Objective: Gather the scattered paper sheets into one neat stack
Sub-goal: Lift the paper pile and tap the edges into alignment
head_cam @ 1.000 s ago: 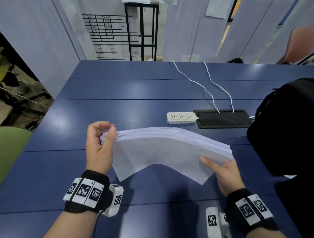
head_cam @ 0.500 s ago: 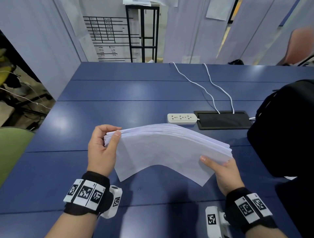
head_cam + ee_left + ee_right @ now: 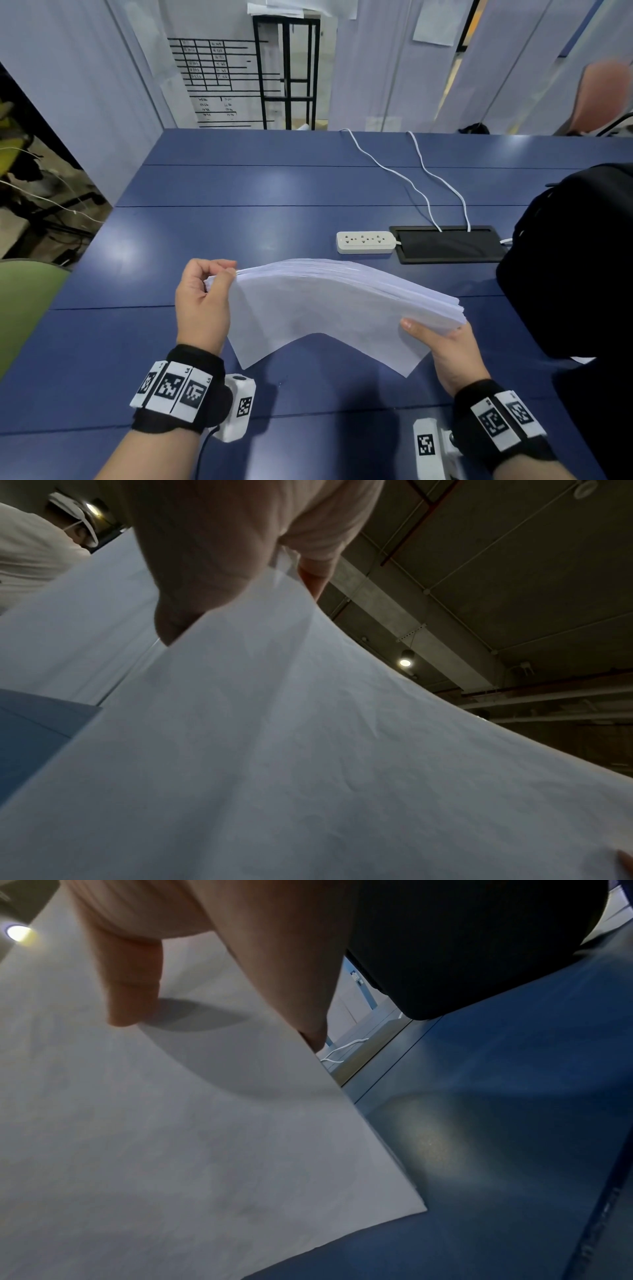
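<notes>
A thick stack of white paper sheets (image 3: 329, 308) is held up above the blue table (image 3: 239, 192), arched upward in the middle, with its near edge hanging down. My left hand (image 3: 205, 298) pinches the stack's left end, thumb on the near face and fingers curled over the top edge. My right hand (image 3: 445, 346) grips the right end, thumb on the near face, fingers hidden behind. The left wrist view shows the paper stack (image 3: 308, 750) from below under the thumb. In the right wrist view the thumb presses on the paper stack (image 3: 171, 1123).
A white power strip (image 3: 365, 242) and a black flat panel (image 3: 448, 245) with two white cables (image 3: 421, 192) lie just beyond the stack. A large black bag (image 3: 575, 260) stands at the right. A green chair (image 3: 24, 308) is at the table's left edge.
The stack stays held in both hands. My left hand has shifted its pinch on the left end, with the thumb tip now closer to the top edge. The right hand has hardly moved.
</notes>
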The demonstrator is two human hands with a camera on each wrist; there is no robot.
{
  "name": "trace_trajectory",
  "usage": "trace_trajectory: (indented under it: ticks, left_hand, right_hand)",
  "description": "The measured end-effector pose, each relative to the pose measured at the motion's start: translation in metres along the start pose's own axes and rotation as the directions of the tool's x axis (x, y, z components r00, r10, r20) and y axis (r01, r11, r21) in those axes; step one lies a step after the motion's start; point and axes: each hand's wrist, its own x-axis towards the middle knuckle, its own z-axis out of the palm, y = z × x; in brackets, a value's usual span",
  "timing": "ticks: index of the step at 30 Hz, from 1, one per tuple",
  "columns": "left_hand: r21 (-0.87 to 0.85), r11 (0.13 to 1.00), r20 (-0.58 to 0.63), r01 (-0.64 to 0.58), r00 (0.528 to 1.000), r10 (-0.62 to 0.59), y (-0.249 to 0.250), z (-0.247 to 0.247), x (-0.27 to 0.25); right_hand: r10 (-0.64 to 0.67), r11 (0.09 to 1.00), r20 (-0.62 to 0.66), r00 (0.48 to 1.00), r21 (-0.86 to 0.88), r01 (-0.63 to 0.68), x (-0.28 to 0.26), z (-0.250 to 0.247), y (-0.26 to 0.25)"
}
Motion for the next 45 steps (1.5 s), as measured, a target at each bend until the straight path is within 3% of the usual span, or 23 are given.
trace_trajectory:
  ticks: [8,11,13,16,19,28,34,40,45]
  left_hand:
    - [-0.117,0.993,0.015,0.021,1.0,-0.02,0.004,-0.001,-0.006]
    - [-0.155,0.988,0.107,0.002,0.994,0.014,0.003,-0.006,-0.009]
    - [-0.076,0.997,0.206,-0.023,0.978,0.038,-0.003,-0.013,-0.012]
    - [0.073,0.996,0.355,0.049,0.932,-0.072,-0.017,-0.026,-0.01]
    - [0.132,0.98,0.43,0.146,0.883,-0.189,-0.029,-0.033,-0.004]
    - [0.099,0.985,0.484,0.142,0.858,-0.173,-0.024,-0.027,-0.004]
    - [0.059,0.998,0.528,0.029,0.847,-0.056,-0.018,-0.03,-0.002]
    - [0.144,0.969,0.491,0.203,0.835,-0.248,-0.046,-0.032,-0.011]
    - [0.139,0.973,0.466,0.182,0.855,-0.226,-0.034,-0.02,-0.015]
  right_hand:
    - [0.011,0.999,0.003,1.0,-0.037,-0.01,-0.001,0.003,-0.002]
    - [0.025,0.999,-0.006,1.0,-0.019,-0.025,-0.002,0.004,-0.007]
    - [0.033,0.999,-0.034,0.999,-0.007,-0.033,-0.002,0.003,-0.01]
    - [0.038,0.999,-0.09,0.995,0.025,-0.036,0.0,0.002,-0.012]
    - [0.013,0.998,-0.164,0.986,0.059,-0.003,0.003,0.0,-0.009]
    - [-0.046,0.999,-0.225,0.973,-0.031,0.04,0.017,0.012,-0.013]
    - [-0.071,0.997,-0.21,0.975,-0.031,0.066,0.018,0.005,-0.017]
    - [0.047,0.991,-0.122,0.991,-0.121,-0.062,0.014,-0.001,-0.003]
    - [0.057,0.992,-0.14,0.988,-0.1,-0.072,0.018,0.0,-0.012]
